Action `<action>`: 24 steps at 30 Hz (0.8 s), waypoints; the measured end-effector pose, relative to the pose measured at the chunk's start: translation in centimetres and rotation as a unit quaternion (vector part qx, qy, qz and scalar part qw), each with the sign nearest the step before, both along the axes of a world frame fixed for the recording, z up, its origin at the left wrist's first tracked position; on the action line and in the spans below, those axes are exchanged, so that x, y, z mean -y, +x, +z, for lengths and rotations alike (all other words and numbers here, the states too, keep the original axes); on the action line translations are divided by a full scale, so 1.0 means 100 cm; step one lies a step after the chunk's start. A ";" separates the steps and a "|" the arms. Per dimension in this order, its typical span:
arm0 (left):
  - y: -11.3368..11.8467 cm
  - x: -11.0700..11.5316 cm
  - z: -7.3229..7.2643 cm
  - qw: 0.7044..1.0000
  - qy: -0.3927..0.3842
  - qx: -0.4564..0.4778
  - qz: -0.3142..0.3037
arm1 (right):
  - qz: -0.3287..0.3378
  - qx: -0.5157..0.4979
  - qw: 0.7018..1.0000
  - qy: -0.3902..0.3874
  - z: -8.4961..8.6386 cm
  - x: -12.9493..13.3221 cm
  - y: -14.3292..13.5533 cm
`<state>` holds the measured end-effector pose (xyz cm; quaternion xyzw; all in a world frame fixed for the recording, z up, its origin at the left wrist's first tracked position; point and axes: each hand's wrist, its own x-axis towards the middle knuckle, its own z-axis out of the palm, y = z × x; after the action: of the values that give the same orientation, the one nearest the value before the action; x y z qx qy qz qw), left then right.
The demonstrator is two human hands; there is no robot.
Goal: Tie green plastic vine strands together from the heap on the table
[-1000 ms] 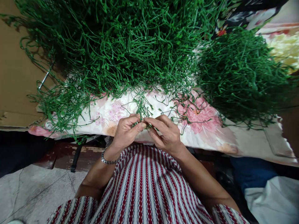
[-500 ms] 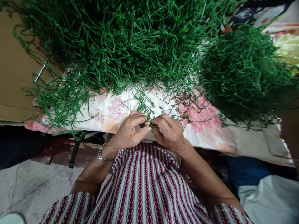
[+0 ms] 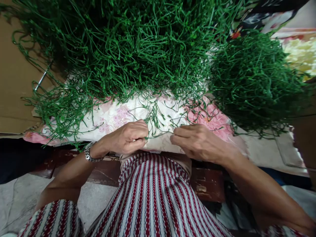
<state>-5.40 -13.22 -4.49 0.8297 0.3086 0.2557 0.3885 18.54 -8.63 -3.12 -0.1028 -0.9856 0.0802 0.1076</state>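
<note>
Thin green plastic stems lie tangled in a large heap (image 3: 138, 49) beyond my hands. A few loose stems (image 3: 155, 117) rest on the flowered cloth (image 3: 98, 115) between and just past my hands. My left hand (image 3: 132, 136), with a metal watch on its wrist, is closed on a green stem whose tip shows at the fingers. My right hand (image 3: 195, 141) is closed too, pinching the other end of a thin green stem that stretches across the gap between the hands. Both hands are just above the cloth's near edge.
A second heap of green stems (image 3: 254, 79) is at the right, with pale yellow flowers (image 3: 301, 54) behind it. Cardboard (image 3: 14, 82) with a metal rod (image 3: 41, 79) stands at the left. Smaller green clumps (image 3: 64, 112) lie at the cloth's left end.
My hands were close together at the centre. Now they are apart, the left moved left and the right moved right, with a stem stretched between them.
</note>
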 end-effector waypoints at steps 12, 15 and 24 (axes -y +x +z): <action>0.003 0.003 -0.011 0.816 -0.019 0.493 0.301 | -0.223 -0.423 0.760 -0.440 -0.022 -0.025 0.007; 0.015 0.013 -0.013 0.860 0.060 0.413 0.292 | -0.247 -0.373 0.715 -0.537 -0.034 -0.029 -0.011; 0.057 0.020 -0.028 0.932 0.356 0.071 0.010 | -0.324 -0.171 0.825 -0.430 -0.039 -0.048 -0.045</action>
<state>0.34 -15.20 -7.27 0.8903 0.1772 0.4106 0.0856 14.05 -3.85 -7.01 -0.4366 -0.7270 0.4730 0.2391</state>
